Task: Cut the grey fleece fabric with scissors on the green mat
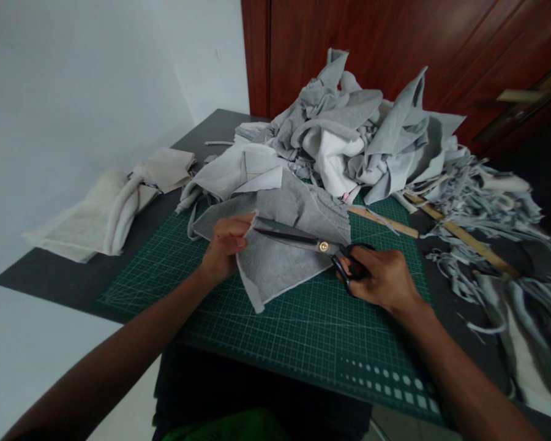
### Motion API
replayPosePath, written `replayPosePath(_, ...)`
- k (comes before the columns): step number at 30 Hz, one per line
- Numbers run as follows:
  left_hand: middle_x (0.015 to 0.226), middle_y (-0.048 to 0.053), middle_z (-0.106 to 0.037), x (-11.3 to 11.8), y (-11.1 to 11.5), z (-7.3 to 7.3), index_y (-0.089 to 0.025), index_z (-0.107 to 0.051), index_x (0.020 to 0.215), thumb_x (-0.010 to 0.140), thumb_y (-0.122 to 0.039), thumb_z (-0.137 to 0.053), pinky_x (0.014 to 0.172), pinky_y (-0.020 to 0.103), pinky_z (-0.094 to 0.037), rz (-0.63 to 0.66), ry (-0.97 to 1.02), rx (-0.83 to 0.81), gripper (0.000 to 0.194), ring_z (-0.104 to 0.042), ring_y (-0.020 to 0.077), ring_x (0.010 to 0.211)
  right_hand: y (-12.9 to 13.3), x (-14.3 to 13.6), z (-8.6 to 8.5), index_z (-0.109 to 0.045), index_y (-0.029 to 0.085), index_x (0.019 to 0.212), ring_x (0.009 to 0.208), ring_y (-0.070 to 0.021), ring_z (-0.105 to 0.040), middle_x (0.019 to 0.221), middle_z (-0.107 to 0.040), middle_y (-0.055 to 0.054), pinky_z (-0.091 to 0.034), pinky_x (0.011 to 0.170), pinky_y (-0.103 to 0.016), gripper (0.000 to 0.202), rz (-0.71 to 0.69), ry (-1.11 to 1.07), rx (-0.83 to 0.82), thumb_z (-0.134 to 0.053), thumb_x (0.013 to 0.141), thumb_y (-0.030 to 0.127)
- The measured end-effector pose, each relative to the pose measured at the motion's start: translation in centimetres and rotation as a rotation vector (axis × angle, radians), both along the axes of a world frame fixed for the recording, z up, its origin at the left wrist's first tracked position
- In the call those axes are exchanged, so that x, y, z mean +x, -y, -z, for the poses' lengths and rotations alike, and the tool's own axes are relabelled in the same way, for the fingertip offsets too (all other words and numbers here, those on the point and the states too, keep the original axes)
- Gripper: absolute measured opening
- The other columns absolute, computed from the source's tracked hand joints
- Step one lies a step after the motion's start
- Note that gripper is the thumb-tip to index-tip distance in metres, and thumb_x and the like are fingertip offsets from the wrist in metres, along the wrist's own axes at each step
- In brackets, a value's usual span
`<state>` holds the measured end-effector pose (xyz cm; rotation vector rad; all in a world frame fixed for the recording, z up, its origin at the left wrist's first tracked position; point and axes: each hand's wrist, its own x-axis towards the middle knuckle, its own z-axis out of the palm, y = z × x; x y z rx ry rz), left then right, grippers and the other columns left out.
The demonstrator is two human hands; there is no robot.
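My left hand [227, 245] pinches the edge of a grey piece of fabric [284, 269], holding it a little above the green cutting mat [303, 331]. Black-handled scissors [324, 246] are gripped in my right hand [381, 275], with fingers through the handle loops. Their blades point left and lie across the fabric, the tips close to my left fingers. The blades look nearly closed; I cannot tell whether fabric is between them. One pale-edged corner of the fabric hangs down toward me.
A large heap of grey and white fabric [340, 135] stands at the back. Folded white cloth [92, 214] lies at left. Thin fabric strips [487, 190] pile up at right, beside wooden rulers [472, 242]. A wall [96, 79] borders the table's left; a brown door [395, 43] is behind.
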<state>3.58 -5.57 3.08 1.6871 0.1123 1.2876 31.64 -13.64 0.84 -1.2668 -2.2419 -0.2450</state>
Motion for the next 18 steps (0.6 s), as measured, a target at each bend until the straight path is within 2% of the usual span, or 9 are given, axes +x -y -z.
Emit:
replayPosePath(5, 0.053, 0.001, -0.046, 0.04, 0.03, -0.03, -0.017, -0.042, 0.049, 0.084, -0.033, -0.056, 0.047, 0.029, -0.026, -0.038, 0.035, 0.039, 0.042, -0.040, 0.0127, 0.051, 0.04, 0.18, -0.18, -0.057, 0.021, 0.067, 0.044, -0.0090, -0.040, 0.052, -0.049, 0.005, -0.027, 0.048, -0.025, 0.012, 0.006, 0.008, 0.013, -0.055, 0.078, 0.018)
replayPosePath(9, 0.051, 0.001, -0.043, 0.03, 0.07, 0.07, -0.017, -0.042, 0.048, 0.087, -0.035, -0.054, 0.046, 0.030, -0.025, -0.051, -0.024, 0.017, 0.045, -0.039, 0.0127, 0.049, 0.09, 0.35, -0.32, -0.058, 0.021, 0.068, 0.044, -0.0096, -0.040, 0.052, -0.049, 0.004, -0.027, 0.048, -0.025, 0.010, -0.002, 0.033, 0.017, -0.055, 0.077, 0.018)
replayPosePath(14, 0.047, -0.001, -0.037, 0.37, 0.00, 0.44, -0.017, -0.033, 0.044, 0.088, -0.032, -0.054, 0.043, 0.029, -0.025, -0.075, 0.046, -0.008, 0.051, -0.034, 0.0094, 0.043, 0.09, 0.55, -0.36, -0.057, 0.021, 0.068, 0.044, -0.0097, -0.040, 0.052, -0.048, 0.005, -0.027, 0.049, -0.026, 0.009, -0.007, 0.050, 0.012, -0.056, 0.077, 0.019)
replayPosePath(18, 0.044, -0.002, -0.036, 0.30, -0.23, 0.68, -0.016, -0.033, 0.044, 0.089, -0.029, -0.056, 0.043, 0.026, -0.025, -0.082, 0.007, 0.032, 0.052, -0.033, 0.0075, 0.041, 0.13, 0.66, -0.41, -0.058, 0.022, 0.069, 0.045, -0.0103, -0.041, 0.053, -0.049, 0.005, -0.027, 0.050, -0.026, 0.009, 0.000, 0.066, 0.003, -0.055, 0.077, 0.019)
